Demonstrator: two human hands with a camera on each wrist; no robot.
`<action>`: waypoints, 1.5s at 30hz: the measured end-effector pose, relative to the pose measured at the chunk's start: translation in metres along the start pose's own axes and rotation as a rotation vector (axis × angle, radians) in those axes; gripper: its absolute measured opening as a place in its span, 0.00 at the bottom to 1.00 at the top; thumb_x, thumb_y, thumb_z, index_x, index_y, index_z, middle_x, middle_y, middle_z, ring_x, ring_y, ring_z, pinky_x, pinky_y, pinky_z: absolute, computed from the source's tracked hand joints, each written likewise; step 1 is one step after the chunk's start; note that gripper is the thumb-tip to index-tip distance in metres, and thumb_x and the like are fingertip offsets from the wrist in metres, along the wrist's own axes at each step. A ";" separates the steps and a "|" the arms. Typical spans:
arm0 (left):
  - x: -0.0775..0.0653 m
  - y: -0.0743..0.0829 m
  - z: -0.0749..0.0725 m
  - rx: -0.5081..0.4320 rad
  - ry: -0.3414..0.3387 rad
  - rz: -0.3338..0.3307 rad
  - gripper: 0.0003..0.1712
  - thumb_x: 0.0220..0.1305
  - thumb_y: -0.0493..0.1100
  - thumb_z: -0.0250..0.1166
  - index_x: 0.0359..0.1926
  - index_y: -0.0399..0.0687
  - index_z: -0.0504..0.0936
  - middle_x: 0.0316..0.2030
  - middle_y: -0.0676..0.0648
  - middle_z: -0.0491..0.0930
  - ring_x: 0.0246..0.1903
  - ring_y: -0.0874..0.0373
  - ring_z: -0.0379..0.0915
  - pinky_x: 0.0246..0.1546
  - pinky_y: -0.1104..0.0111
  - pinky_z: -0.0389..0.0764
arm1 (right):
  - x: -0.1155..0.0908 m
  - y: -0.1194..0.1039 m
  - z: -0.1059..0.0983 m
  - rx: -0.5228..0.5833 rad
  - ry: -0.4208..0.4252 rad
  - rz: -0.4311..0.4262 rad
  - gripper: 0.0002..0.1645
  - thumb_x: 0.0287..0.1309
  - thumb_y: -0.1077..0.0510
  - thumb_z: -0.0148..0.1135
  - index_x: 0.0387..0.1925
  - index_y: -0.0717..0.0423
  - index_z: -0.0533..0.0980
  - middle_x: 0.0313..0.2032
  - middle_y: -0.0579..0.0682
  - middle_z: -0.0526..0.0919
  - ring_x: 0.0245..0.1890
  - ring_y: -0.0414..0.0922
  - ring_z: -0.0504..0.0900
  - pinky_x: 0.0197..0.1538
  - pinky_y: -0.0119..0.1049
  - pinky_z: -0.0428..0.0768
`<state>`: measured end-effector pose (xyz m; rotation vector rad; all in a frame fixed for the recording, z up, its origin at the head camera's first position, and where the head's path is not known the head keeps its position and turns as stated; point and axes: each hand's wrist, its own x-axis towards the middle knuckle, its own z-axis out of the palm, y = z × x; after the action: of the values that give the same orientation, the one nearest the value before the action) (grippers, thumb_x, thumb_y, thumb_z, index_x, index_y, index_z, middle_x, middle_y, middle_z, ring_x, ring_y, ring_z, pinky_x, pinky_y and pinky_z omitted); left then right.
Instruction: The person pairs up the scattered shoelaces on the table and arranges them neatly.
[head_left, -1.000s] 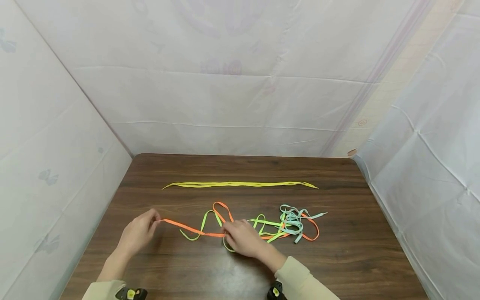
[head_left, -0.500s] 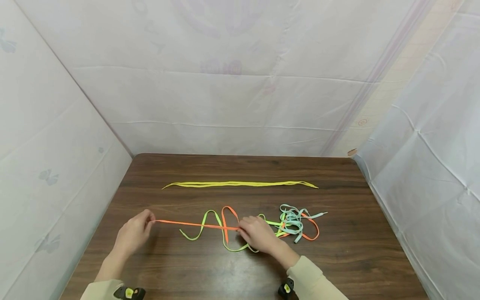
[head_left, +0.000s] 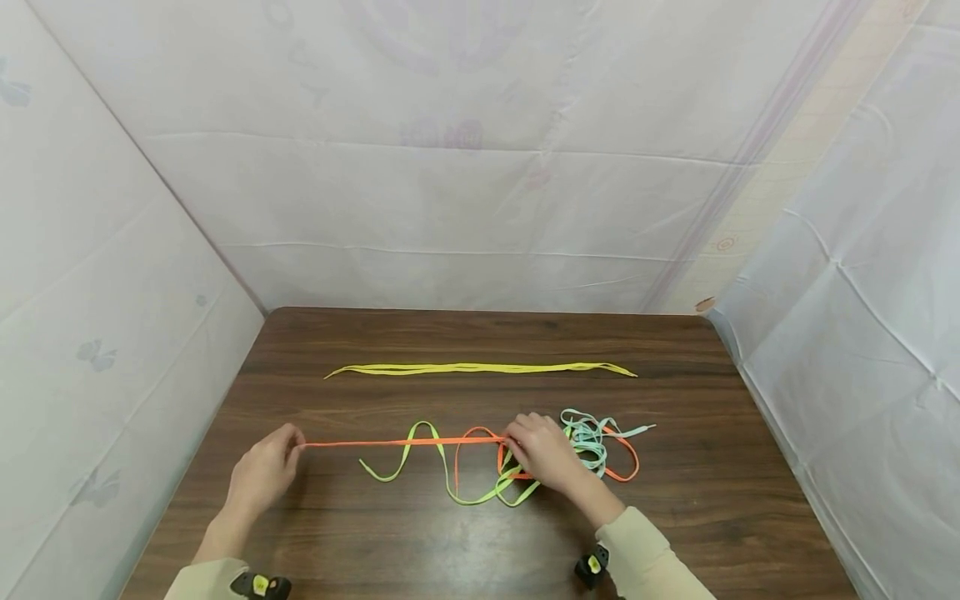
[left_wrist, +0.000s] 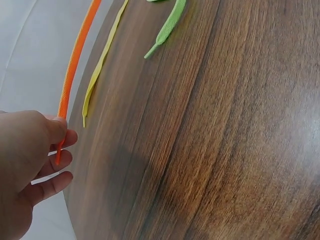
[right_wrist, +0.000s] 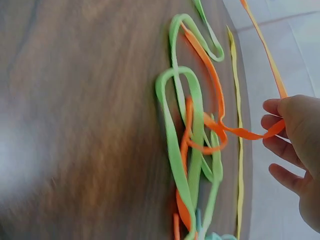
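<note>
1. Plain white sheeting (head_left: pixel 480 208) stands at 9, 12 and 3 o'clock around the table.
2. The dark wood-grain table (head_left: pixel 375 550) fills the lower half of the head view.
3. The orange lace (head_left: pixel 472 440) is stretched over the table's middle, between the two hands. Compared with half a second ago, its straight stretch is longer and its loose loop lies further toward 3 o'clock. The stretch's long axis runs from 9 to 3 o'clock, its tip pointing to 9. The lace is flat, woven and bright; beyond the right hand it bends into loops among green strands.
4. The yellow lace (head_left: pixel 525 368) lies toward 12 o'clock, its thin strands side by side, parallel to the orange stretch, unchanged in place.
5. The green lace (right_wrist: pixel 172 145) winds in loose curves under the orange one, one tip toward 9 o'clock.
6. The pale blue lace (head_left: pixel 591 437) sits tangled toward 3 o'clock, beside an orange curve.
7. The right hand (head_left: pixel 546 452) pinches the orange lace and has shifted toward 3 o'clock.
8. The left hand (head_left: pixel 262 469), at 9 o'clock, pinches the lace near its tip between thumb and forefinger, other fingers spread loosely.
</note>
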<state>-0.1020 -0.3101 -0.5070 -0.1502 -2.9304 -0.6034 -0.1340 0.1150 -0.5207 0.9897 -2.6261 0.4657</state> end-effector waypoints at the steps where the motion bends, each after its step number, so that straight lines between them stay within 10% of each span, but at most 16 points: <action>1: 0.000 -0.001 0.000 0.003 0.011 -0.002 0.06 0.56 0.32 0.61 0.32 0.44 0.73 0.26 0.47 0.77 0.17 0.59 0.61 0.13 0.67 0.60 | 0.000 0.003 -0.002 -0.002 0.007 0.006 0.03 0.54 0.58 0.63 0.32 0.48 0.80 0.28 0.39 0.77 0.28 0.37 0.72 0.31 0.32 0.70; 45: 0.017 -0.012 -0.003 0.069 0.118 -0.026 0.03 0.55 0.33 0.63 0.33 0.41 0.78 0.29 0.42 0.79 0.26 0.45 0.75 0.19 0.55 0.71 | -0.066 0.099 -0.055 -0.172 0.026 0.269 0.03 0.51 0.60 0.65 0.30 0.54 0.79 0.27 0.46 0.78 0.27 0.45 0.74 0.28 0.40 0.72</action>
<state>-0.1194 -0.3209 -0.5059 -0.0669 -2.8385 -0.4955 -0.1451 0.2456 -0.5158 0.5778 -2.7323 0.3016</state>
